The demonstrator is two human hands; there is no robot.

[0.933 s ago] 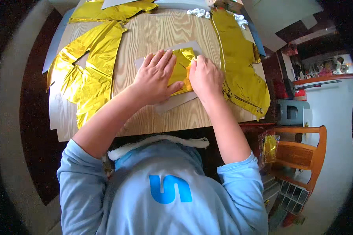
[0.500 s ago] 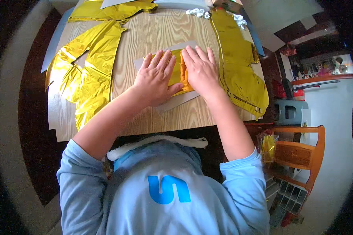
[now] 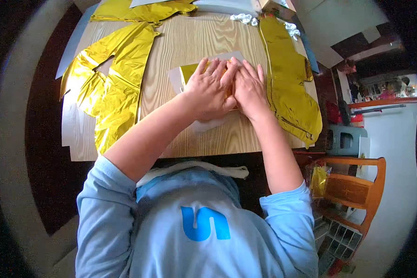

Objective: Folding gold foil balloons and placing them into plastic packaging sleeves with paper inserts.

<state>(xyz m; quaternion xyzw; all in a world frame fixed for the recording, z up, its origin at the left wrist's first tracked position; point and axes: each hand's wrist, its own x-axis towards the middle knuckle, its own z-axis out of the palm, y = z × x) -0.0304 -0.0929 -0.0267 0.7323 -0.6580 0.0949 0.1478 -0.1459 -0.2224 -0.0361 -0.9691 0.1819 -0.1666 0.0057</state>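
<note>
My left hand (image 3: 207, 89) and my right hand (image 3: 248, 86) lie flat, side by side and touching, on a folded gold foil balloon (image 3: 189, 72) in the middle of the wooden table (image 3: 190, 39). Their fingers are spread and point away from me. Only a small gold corner shows left of my left hand. The foil rests on a pale sheet of paper (image 3: 175, 78). Most of the folded foil is hidden under my palms.
A large flat gold foil balloon (image 3: 111, 85) lies on the table's left side. Another long one (image 3: 289, 78) runs along the right edge, and a third (image 3: 139, 10) at the far edge. A wooden chair (image 3: 352, 190) stands to the right.
My right hand has slid left over the folded foil until it meets my left hand. Far less gold shows between the hands now.
</note>
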